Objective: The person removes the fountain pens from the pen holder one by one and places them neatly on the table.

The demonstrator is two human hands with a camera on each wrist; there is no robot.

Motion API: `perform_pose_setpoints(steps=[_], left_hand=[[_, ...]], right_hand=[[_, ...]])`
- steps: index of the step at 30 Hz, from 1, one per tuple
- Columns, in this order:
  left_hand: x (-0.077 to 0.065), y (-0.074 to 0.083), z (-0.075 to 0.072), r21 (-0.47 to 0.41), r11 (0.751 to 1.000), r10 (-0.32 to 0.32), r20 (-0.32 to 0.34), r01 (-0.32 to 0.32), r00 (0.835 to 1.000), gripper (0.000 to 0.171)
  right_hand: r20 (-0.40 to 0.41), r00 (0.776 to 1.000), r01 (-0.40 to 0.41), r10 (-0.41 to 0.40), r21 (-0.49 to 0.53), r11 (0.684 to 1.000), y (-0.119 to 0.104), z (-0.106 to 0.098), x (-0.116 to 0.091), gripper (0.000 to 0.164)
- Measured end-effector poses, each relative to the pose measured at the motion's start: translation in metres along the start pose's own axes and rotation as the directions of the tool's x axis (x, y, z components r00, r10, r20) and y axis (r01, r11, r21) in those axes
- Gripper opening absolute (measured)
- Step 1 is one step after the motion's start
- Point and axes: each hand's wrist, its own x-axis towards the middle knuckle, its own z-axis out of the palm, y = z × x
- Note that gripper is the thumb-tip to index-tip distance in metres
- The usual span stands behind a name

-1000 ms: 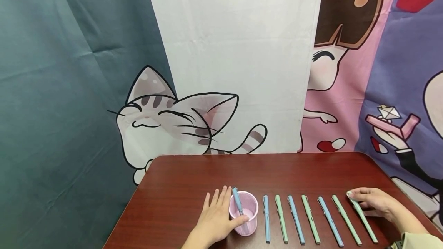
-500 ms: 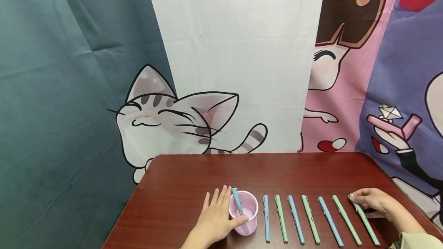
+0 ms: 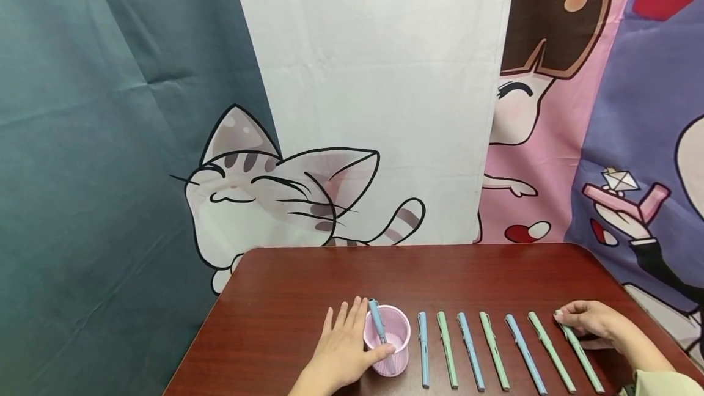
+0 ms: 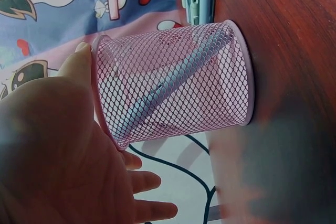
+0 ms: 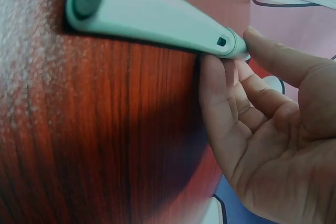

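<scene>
A pink mesh pen cup [image 3: 400, 356] stands upright on the table, with a blue pen [image 3: 377, 318] leaning inside it. My left hand [image 3: 342, 347] rests against the cup's left side, fingers spread and straight, thumb over the near rim. In the left wrist view the blue pen [image 4: 170, 83] shows through the mesh, slanting from rim to base. At the right end of a row of pens, my right hand [image 3: 596, 322] pinches the far end of a light green pen [image 3: 582, 356] between thumb and fingers. The right wrist view shows that green pen [image 5: 152, 17] low along the tabletop.
Several pens, blue and green by turns, lie side by side between the cup and my right hand, among them a blue pen [image 3: 424, 350] and a green pen [image 3: 552, 352]. The reddish-brown table [image 3: 308, 274] ends at a printed cloth backdrop [image 3: 379, 78].
My right hand's fingers have closed up at the green pen's far end, and that pen has shifted slightly to the right. The left hand and cup stay in place.
</scene>
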Motion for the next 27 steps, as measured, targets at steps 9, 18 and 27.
perform_pose_setpoints(steps=[9, 18, 27], left_hand=[[0.0, -0.0007, 0.0007, 0.003, 1.0, 0.001, -0.005, -0.001, 1.0, 0.103], [0.0003, -0.0009, 0.0006, -0.014, 1.0, -0.005, 0.005, 0.005, 1.0, 0.103], [-0.0001, -0.0006, 0.0, -0.014, 1.0, -0.003, 0.0, 0.003, 1.0, 0.103]], right_hand=[[-0.01, 1.0, -0.01, 0.01, -0.011, 1.0, -0.0009, 0.0008, 0.0012, 0.027], [-0.024, 1.0, -0.018, 0.018, -0.022, 1.0, 0.0024, 0.0005, 0.0014, 0.031], [-0.033, 0.999, -0.028, 0.027, -0.032, 0.999, 0.0065, -0.0025, -0.0003, 0.044]])
